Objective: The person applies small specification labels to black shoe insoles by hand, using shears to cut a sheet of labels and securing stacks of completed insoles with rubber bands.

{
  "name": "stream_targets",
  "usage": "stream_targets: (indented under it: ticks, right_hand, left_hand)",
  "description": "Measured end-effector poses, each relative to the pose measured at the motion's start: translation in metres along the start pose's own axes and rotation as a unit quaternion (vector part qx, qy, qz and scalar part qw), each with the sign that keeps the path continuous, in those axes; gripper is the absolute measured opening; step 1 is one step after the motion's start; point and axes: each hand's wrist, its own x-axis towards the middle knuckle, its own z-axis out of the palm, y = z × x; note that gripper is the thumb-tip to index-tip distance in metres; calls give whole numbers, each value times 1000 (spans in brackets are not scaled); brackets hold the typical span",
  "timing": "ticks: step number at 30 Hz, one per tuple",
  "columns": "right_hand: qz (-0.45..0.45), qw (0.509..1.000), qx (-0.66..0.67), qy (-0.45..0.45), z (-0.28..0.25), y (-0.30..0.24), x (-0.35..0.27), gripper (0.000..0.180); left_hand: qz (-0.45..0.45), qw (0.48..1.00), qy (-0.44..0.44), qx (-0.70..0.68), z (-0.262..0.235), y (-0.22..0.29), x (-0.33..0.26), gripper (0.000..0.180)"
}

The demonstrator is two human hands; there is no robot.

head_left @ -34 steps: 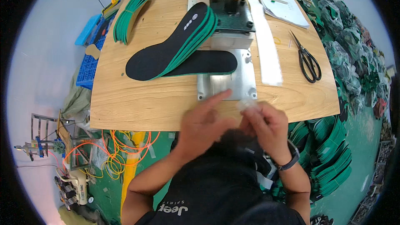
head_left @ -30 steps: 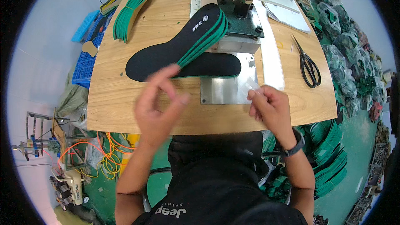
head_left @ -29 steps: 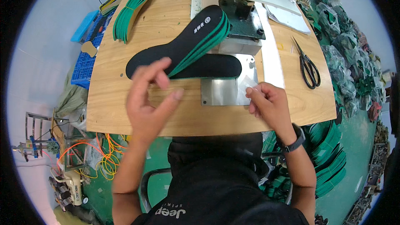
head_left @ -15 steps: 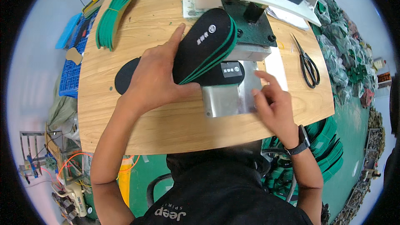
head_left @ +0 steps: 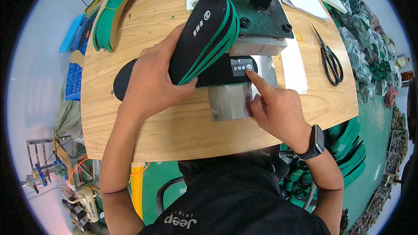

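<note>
At the wooden table (head_left: 196,138), the black shirt (head_left: 235,196) bears pale lettering, and the fanned stack of insoles (head_left: 197,28) shows white print with a round emblem at its far end. The stack crosses a lower insole (head_left: 217,76) reaching over a metal plate (head_left: 228,104), and the left hand (head_left: 154,76) is clamped around it. The right hand (head_left: 278,109) grips nothing visible, index finger stretched apart from the thumb, its tip at the edge of a white-printed dark label (head_left: 238,67) on the lower insole

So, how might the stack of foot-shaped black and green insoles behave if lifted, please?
The stack of foot-shaped black and green insoles would probably bend, its layers being thin, and may slip apart, as no band shows.
</note>
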Motion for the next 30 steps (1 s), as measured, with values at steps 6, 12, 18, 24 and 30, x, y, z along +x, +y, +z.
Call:
stream_targets:
  ticks: [6,12,18,24,30]
  right_hand:
    - [4,999,36,0,-4,-8,-5,58]
    - [-35,994,-8,-100,-3,-26,-1,63]
    - [-35,995,-20,-96,1,-22,6,63]
    - [9,993,-61,-100,-13,-14,7,64]
    - [11,992,-58,-109,-11,-16,6,64]
  left_hand:
    - [27,999,23,-31,3,-8,-1,81]
    - [30,985,77,-151,3,-15,-4,71]
    - [-37,956,99,-273,0,-21,-4,66]
    - [-26,957,95,-273,2,-21,-5,66]
    - [-38,969,94,-226,1,-19,-7,66]
